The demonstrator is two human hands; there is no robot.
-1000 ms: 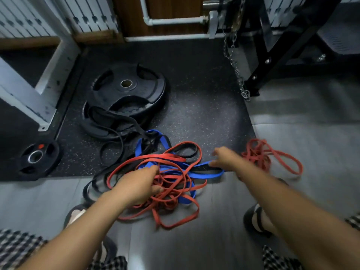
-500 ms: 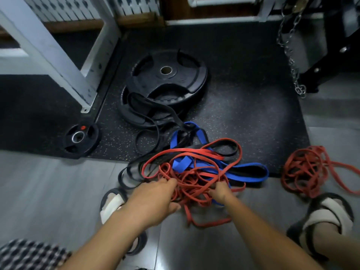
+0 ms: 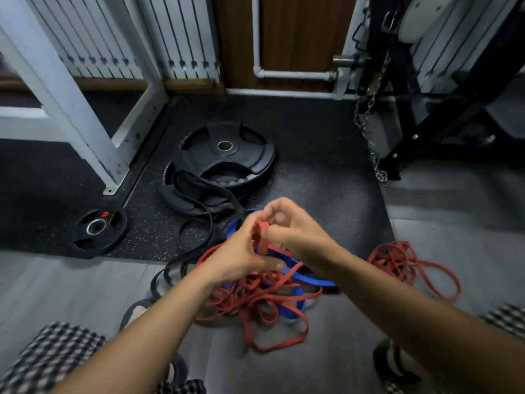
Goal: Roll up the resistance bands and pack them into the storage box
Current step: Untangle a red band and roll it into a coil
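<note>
A red resistance band point(image 3: 262, 226) was pinched by the left hand point(image 3: 241, 258) and the right hand point(image 3: 297, 233). It was held up, likely to be rolled.

Nothing legible is showing anywhere in the view: no words, numbers or brand names are standing out clearly enough to read. The large black weight plate point(image 3: 224, 155) is lying too blurred for any moulded marking on its face to be made out. The small weight plate point(image 3: 98, 227) is showing only a plain red dot near its hub, with no lettering readable.
</note>
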